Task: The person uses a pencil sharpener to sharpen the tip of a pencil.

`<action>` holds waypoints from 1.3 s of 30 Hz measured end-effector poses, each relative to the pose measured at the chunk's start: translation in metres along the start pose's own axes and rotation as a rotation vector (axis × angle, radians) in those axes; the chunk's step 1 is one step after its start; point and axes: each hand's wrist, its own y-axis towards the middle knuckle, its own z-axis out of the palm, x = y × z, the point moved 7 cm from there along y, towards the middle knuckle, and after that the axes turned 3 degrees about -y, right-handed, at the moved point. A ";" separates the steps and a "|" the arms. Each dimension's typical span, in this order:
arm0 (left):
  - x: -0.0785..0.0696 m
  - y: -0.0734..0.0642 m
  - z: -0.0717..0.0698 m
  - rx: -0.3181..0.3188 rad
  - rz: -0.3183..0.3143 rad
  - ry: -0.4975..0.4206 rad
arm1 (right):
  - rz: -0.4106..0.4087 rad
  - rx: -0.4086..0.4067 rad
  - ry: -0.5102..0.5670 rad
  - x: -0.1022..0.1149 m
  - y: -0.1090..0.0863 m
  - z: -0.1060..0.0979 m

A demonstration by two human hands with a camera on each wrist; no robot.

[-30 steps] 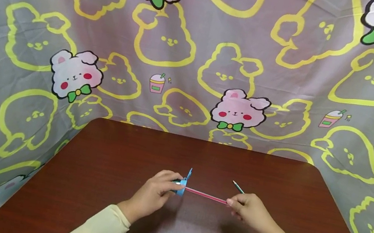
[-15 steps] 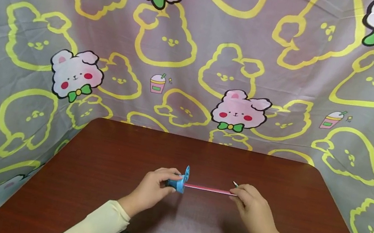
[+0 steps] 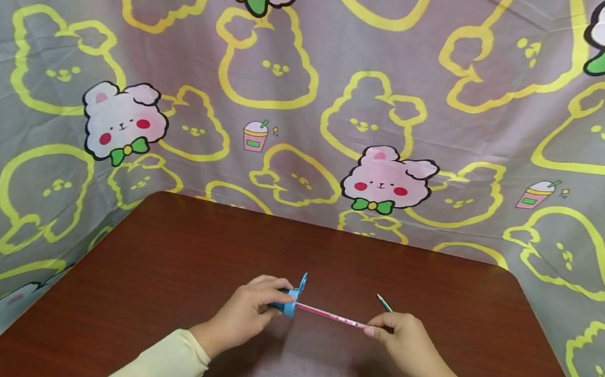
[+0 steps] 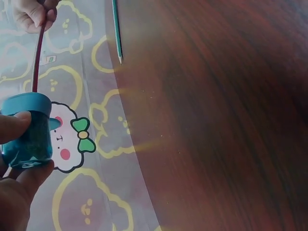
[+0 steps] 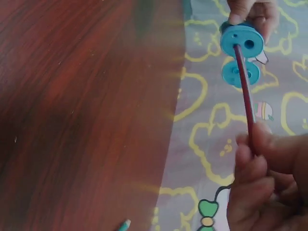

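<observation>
My left hand [image 3: 242, 312] grips a blue pencil sharpener [image 4: 30, 137] with a see-through container, thumb on one side and fingers on the other. Its round lid [image 5: 230, 76] is flipped open, and the face [image 5: 242, 34] shows holes of different sizes. A red-pink striped pencil [image 3: 330, 316] runs from one of these holes to my right hand [image 3: 410, 348], its sharpener end hidden inside. Thumb and fingers of the right hand pinch the pencil near its other end. Both hands hold these things above the table.
A green pencil [image 3: 384, 303] lies on the dark red-brown wooden table [image 3: 234, 237], just beyond the right hand. A grey cloth [image 3: 312, 130] with cartoon prints hangs behind and beside the table.
My right hand turned over the pencil and back, its knuckles higher half a second ago and lower now. The sharpener tilted slightly with it, and the pencil stayed in its hole.
</observation>
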 end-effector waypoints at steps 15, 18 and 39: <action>0.003 0.006 0.000 0.049 -0.128 -0.060 | -0.603 -0.473 -0.229 0.028 -0.017 -0.020; -0.004 0.006 0.001 0.071 -0.042 -0.010 | -0.508 -0.412 -0.173 0.025 -0.014 -0.020; 0.007 0.006 -0.001 0.035 -0.127 -0.043 | -0.242 -0.234 -0.175 0.017 -0.001 -0.013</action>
